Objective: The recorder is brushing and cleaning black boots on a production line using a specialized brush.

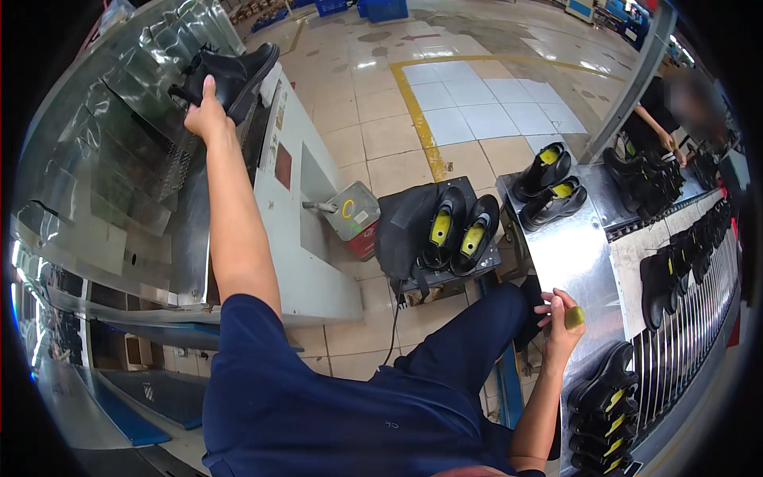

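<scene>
My left hand point(208, 114) is stretched out to the far left and closed on a black shoe point(238, 75). The shoe is at the upper end of a metal machine with a clear plastic curtain point(111, 159). Low on the right, my right hand point(560, 326) hovers by the edge of a metal table point(576, 262). Its fingers are loosely curled and apart, with no shoe in them. A yellow-green patch point(575, 318), which looks like a cover on the thumb, shows there.
A pair of black shoes point(457, 234) with yellow insoles stands on a small stool ahead. Another pair point(548, 187) sits on the metal table. More shoes point(608, 405) line the near right, beside a roller conveyor point(691, 318). A co-worker point(656, 119) stands at the far right.
</scene>
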Available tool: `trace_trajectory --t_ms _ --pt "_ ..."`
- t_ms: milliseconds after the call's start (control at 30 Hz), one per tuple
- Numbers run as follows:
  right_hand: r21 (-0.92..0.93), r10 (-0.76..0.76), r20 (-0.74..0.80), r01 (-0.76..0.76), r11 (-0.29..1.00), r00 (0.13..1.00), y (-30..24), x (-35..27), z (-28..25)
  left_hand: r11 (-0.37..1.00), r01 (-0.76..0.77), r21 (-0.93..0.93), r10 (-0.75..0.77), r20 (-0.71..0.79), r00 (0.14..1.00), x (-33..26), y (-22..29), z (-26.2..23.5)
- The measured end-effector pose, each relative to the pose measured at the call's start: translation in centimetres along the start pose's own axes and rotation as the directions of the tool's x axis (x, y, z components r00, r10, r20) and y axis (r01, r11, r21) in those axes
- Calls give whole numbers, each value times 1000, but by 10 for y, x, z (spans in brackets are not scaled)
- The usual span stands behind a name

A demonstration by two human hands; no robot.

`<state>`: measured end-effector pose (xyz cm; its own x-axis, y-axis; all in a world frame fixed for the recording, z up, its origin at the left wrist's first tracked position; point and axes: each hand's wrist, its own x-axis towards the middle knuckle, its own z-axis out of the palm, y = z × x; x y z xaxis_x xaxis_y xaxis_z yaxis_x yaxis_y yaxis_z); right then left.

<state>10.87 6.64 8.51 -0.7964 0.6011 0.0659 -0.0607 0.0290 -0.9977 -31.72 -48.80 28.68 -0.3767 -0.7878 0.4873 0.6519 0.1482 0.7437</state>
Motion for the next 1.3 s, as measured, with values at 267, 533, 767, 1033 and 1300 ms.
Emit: trace_trajectory --t_ms 267,533,767,1033,1300 --pt "44 28 -3 -28 999 1000 5 -4 11 989 -9 146 46 -255 966 58 -1 -9" --pt "53 92 -58 -89 995 994 4 -5 14 797 -75 600 241 -203 949 77 -27 -13" --pt "69 122 -112 -115 991 986 16 -9 1 706 -128 697 360 -197 912 56 -27 8" --pt "57 175 -181 -167 984 968 24 -11 -9 594 -32 804 392 -254 884 77 -42 12" --pt "85 243 -247 -228 970 938 26 -10 -8 536 -90 840 326 -107 939 116 -48 -9"
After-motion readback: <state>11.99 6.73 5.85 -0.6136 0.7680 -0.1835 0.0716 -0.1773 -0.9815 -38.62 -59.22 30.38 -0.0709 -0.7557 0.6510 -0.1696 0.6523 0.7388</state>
